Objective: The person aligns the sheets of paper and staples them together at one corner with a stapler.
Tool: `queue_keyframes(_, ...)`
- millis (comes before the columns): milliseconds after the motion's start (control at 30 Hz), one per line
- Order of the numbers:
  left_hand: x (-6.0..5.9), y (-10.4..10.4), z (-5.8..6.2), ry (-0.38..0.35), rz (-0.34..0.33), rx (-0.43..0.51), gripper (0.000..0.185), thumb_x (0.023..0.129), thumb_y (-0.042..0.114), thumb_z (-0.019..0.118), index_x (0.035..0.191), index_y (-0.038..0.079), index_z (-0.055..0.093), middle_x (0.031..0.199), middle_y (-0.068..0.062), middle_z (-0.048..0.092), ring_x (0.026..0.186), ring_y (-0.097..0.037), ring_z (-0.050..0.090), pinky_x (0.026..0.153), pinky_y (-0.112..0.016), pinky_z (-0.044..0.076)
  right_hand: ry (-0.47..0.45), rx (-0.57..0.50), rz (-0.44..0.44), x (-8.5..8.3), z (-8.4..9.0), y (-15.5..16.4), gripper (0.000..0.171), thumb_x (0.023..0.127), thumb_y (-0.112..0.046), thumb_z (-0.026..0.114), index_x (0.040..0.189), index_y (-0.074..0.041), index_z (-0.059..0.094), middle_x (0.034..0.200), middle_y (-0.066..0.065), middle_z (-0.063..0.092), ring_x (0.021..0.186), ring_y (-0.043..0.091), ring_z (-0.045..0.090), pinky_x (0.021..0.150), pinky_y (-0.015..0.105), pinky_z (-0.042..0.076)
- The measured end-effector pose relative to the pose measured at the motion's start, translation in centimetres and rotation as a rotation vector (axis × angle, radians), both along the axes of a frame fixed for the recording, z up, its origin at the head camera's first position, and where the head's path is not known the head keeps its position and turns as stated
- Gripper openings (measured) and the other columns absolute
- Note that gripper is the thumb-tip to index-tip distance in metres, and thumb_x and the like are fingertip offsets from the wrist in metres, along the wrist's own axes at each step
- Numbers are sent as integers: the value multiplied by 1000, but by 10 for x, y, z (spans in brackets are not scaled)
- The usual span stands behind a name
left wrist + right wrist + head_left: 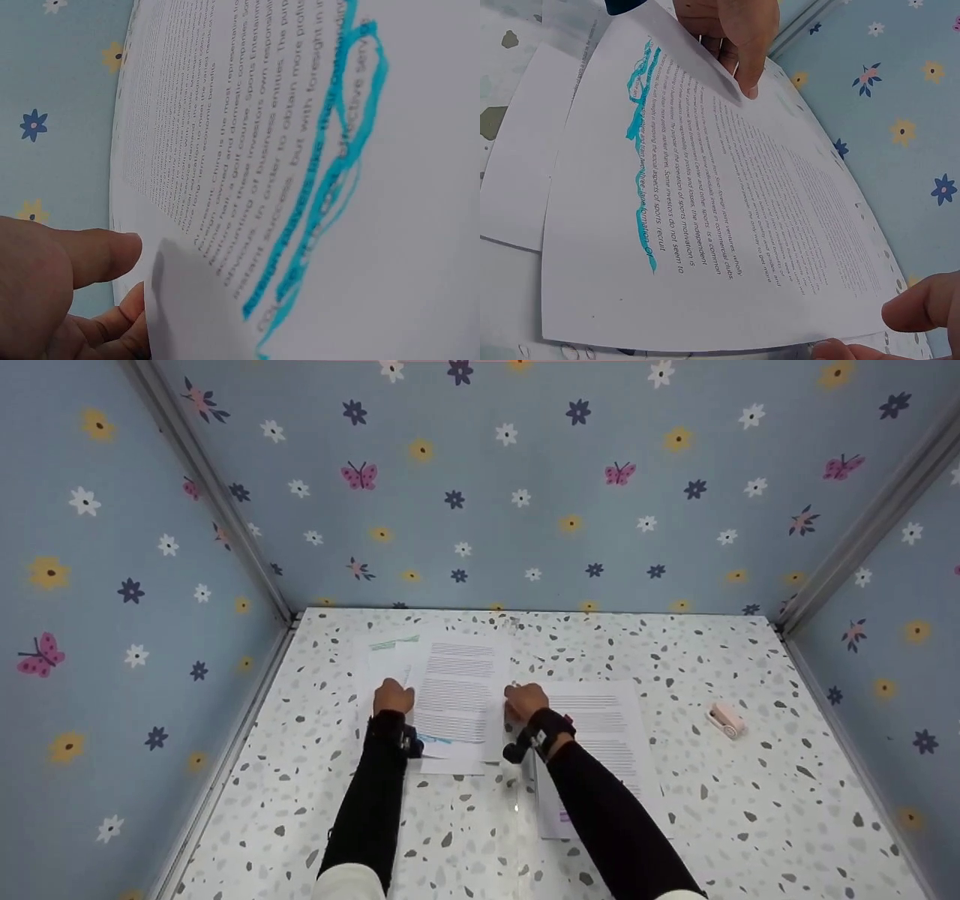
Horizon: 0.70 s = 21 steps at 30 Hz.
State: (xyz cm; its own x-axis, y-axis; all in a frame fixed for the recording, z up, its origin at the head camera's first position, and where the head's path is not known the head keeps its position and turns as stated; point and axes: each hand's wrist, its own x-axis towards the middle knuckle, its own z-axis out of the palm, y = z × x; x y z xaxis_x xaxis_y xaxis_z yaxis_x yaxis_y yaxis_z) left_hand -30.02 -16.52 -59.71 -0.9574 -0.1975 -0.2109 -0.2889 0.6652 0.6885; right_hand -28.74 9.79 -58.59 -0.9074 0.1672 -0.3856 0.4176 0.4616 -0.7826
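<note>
A printed sheet (457,682) with blue highlighter marks (639,180) near its bottom is held by its two sides, its surface bowed. On its left edge, my left hand (394,695) grips the paper, thumb (112,255) over the face and fingers behind. My right hand (526,701) holds the opposite edge; in the right wrist view its thumb (922,301) is on one side of the paper and fingers on the other. Another white sheet (450,766) shows below the bottom edge. Whether the hands hold more than one sheet, I cannot tell.
More sheets, one with a green mark (394,643), lie at the back left. A printed stack (600,712) with a purple mark lies under my right forearm. A small pale-pink object (726,720) sits farther right. Flower-patterned panels (517,510) enclose the speckled tabletop (720,810).
</note>
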Motion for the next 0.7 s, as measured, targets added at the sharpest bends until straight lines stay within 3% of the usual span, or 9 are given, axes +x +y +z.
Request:
queue_keyframes(200, 6, -4, 6, -30, -26, 29, 43, 101, 18, 52, 124, -18, 51, 120, -37, 58, 114, -50, 57, 98, -57, 45, 24, -1, 81, -5, -5, -7, 44, 92, -20, 59, 49, -15, 53, 46, -5, 45, 43, 12, 42, 52, 27, 36)
queue_keyframes(400, 1, -3, 2, -17, -10, -16, 39, 102, 16, 50, 122, -18, 55, 120, -37, 60, 114, -50, 58, 97, -56, 46, 18, 24, 113, -3, -6, -13, 43, 95, -24, 62, 55, -13, 52, 49, -2, 46, 46, 14, 44, 56, 28, 40)
queue_keyframes(533, 0, -3, 1, -32, 0, -18, 39, 103, 16, 49, 124, -17, 55, 123, -35, 60, 116, -49, 58, 98, -55, 45, 51, 52, 113, 0, -6, -15, 27, 94, -23, 65, 76, -3, 67, 80, 8, 64, 67, 21, 57, 69, 33, 49)
queue_keyframes(633, 0, -3, 1, -25, 9, -35, 36, 103, 14, 50, 120, -17, 57, 119, -35, 61, 114, -49, 59, 97, -55, 46, 96, 111, 132, 2, -6, -15, 26, 92, -22, 65, 92, 3, 73, 109, 13, 68, 91, 27, 61, 84, 36, 51)
queue_keyframes(700, 0, -3, 1, -9, 11, -45, 34, 102, 12, 51, 117, -17, 59, 116, -35, 62, 112, -49, 59, 96, -55, 47, 117, 123, 134, 3, -4, -15, 25, 90, -20, 65, 89, 4, 73, 110, 13, 69, 92, 27, 62, 84, 36, 51)
